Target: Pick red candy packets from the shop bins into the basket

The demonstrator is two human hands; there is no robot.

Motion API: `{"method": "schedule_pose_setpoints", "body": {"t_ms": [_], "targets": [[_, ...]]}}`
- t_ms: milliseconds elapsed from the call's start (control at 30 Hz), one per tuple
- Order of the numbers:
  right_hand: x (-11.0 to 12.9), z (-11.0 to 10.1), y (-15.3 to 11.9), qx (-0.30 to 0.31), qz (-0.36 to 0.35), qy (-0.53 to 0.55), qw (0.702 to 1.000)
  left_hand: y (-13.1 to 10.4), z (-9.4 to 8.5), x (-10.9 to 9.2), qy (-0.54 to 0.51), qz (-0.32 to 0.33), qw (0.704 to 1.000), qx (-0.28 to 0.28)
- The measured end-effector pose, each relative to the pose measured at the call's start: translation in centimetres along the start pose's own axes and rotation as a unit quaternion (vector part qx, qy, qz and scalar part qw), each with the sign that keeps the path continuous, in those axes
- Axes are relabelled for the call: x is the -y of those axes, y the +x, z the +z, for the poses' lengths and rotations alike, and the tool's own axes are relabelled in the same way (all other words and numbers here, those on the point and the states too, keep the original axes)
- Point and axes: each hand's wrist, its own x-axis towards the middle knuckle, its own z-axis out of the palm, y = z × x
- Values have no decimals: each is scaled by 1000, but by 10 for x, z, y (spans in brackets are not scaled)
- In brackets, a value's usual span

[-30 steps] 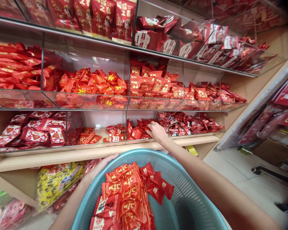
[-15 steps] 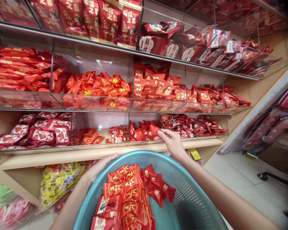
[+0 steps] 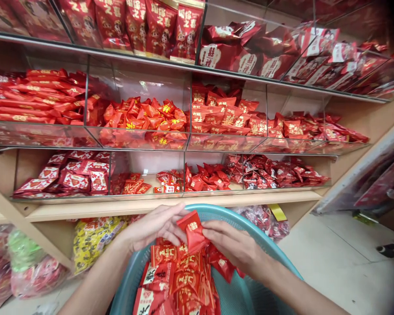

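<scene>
Over the teal basket (image 3: 269, 245), my right hand (image 3: 231, 243) pinches a small red packet (image 3: 195, 232) with gold print at its right edge. My left hand (image 3: 159, 225) is at the packet's left side, fingers spread, thumb over the basket rim; whether its fingertips touch the packet is hard to tell. Inside the basket lie red packets with gold lettering (image 3: 187, 278) in a stack, white-and-red packets (image 3: 154, 275) at the left, and more small red packets (image 3: 221, 262), partly hidden under my right hand.
Ahead, glass-fronted shelves (image 3: 144, 144) hold many red packets in compartments. A wooden ledge (image 3: 118, 208) runs behind the basket. Below it are a yellow bag (image 3: 96, 240) and a clear bag of red packets (image 3: 265, 218). Pale floor tiles (image 3: 341, 258) show at the right.
My right hand has come back from the lowest shelf compartment to above the basket with a red packet. My left hand has moved off the rim toward it. The view has shifted slightly.
</scene>
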Motion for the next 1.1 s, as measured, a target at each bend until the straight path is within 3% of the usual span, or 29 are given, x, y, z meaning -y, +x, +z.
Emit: {"method": "schedule_pose_setpoints", "body": {"t_ms": [67, 133, 233, 333, 433, 633, 733, 967, 1100], "targets": [[1, 2, -3, 37, 7, -4, 999, 0, 8, 0, -18, -40, 998, 50], [2, 5, -4, 31, 21, 17, 999, 1, 12, 2, -10, -39, 998, 47], [6, 11, -2, -77, 101, 119, 985, 3, 18, 7, -14, 12, 1000, 5], [14, 15, 4, -155, 253, 284, 912, 5, 24, 12, -21, 51, 998, -38], [19, 16, 10, -135, 318, 369, 863, 6, 31, 15, -16, 65, 996, -65], [18, 13, 8, -130, 307, 332, 882, 5, 34, 14, 94, 148, 979, -108], [20, 9, 6, -124, 299, 322, 890, 2, 32, 12, 111, 182, 971, -104], [17, -4, 10, -126, 298, 301, 897, 3, 35, 9, 80, 184, 974, -107], [6, -17, 16, -147, 264, 217, 928, 12, 42, 3, 36, 165, 976, -138]]}}
